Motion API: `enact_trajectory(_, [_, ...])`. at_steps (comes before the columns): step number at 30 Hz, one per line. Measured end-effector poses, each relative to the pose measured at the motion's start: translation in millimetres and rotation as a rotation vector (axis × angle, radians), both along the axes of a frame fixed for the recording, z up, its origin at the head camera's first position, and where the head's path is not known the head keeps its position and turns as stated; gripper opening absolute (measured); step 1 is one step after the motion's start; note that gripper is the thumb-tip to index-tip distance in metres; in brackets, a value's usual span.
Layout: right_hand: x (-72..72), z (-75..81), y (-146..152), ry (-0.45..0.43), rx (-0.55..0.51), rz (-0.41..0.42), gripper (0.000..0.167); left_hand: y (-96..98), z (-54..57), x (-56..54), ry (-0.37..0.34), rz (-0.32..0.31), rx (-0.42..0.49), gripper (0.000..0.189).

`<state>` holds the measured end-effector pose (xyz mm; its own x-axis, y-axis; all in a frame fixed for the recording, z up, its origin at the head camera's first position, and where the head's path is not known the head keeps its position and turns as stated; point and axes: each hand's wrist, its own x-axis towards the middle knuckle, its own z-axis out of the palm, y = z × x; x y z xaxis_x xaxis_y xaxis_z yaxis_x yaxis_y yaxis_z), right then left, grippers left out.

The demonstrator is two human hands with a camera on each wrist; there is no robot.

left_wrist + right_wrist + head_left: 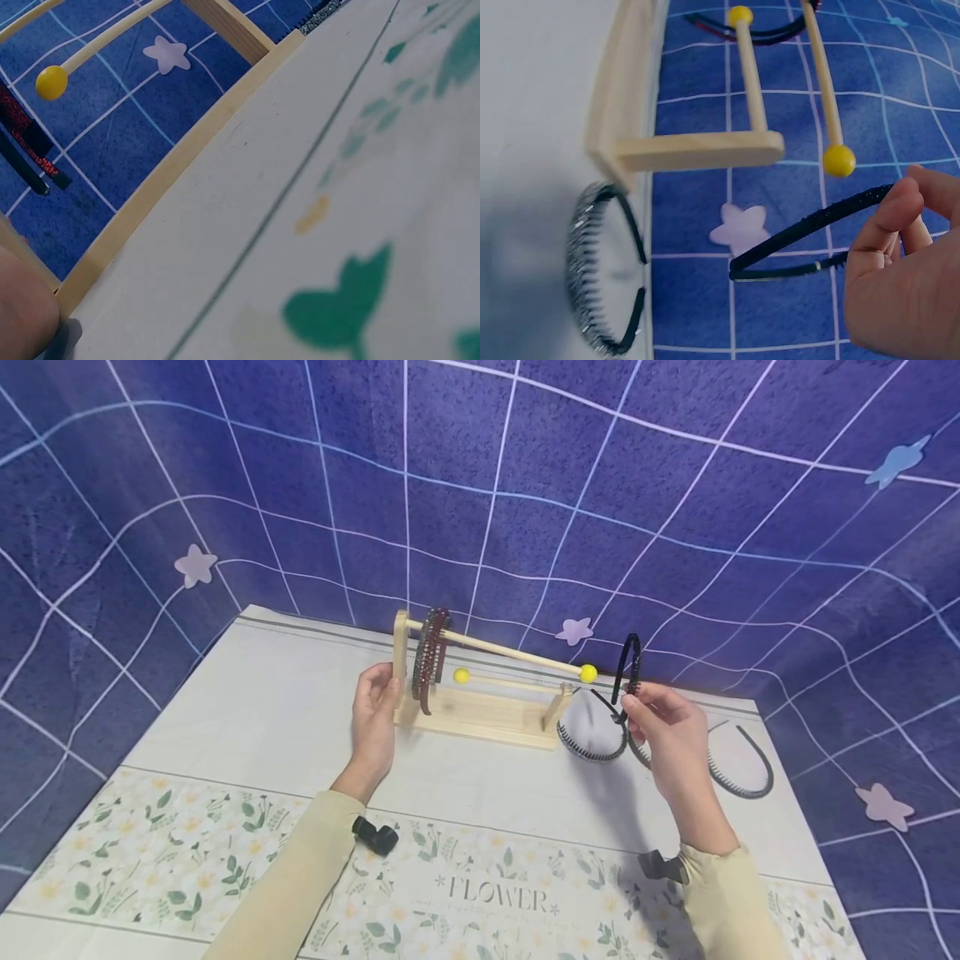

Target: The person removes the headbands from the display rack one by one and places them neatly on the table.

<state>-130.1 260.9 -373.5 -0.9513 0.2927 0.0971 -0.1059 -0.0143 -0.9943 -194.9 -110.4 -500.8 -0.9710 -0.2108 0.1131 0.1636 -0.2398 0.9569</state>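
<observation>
My right hand (673, 735) pinches a black headband (634, 653) between thumb and fingers, raised beside the yellow-tipped free end of the upper rod (517, 652). In the right wrist view the headband (810, 226) is apart from the yellow ball (839, 160). At the left end of the wooden stand (487, 717), my left hand (372, 718) grips the upright post (401, 652). Several dark red and dark headbands (429, 660) hang on the upper rod near that post. The lower rod (510, 682), also yellow-tipped, points left and carries nothing.
A toothed, glittery headband (592, 755) lies by the stand's right end. Another dark headband (750, 793) lies farther right; one more is partly hidden behind the right hand. A blue grid-patterned cloth (480, 510) hangs behind the white, flower-printed table cover (247, 852).
</observation>
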Motion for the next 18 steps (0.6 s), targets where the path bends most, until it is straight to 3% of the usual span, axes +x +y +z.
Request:
enact_trajectory(10, [20.5, -14.9, 19.0, -0.045, 0.066, 0.068, 0.014, 0.1, 1.4, 0.3, 0.003, 0.014, 0.012, 0.024])
enact_trajectory(18, [38.1, -19.3, 34.2, -0.077, 0.144, 0.064, 0.009, -0.1, -0.1, -0.6, -0.001, -0.002, 0.005, 0.025])
